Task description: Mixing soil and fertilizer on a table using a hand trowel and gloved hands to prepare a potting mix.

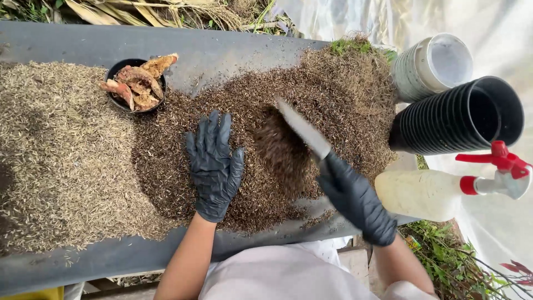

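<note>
Both gloved hands work the dark husk heap [266, 166]: left hand [214, 166] flat and spread on it, right hand [355, 203] clamped on a knife [304, 129]. Sweep the blade shallowly, away from the left fingers.

This is an outdoor potting spot in a garden or plant nursery. A dark worktop [66, 41] carries heaps of pale husks [61, 155] and darker brown potting mix [344, 105], with dry stalks [139, 12] behind it and green weeds [449, 261] below. At the side lie stacked black plastic pots [444, 125], stacked grey pots [413, 72], a spray bottle [422, 194] and clear plastic sheeting [499, 33].
</note>
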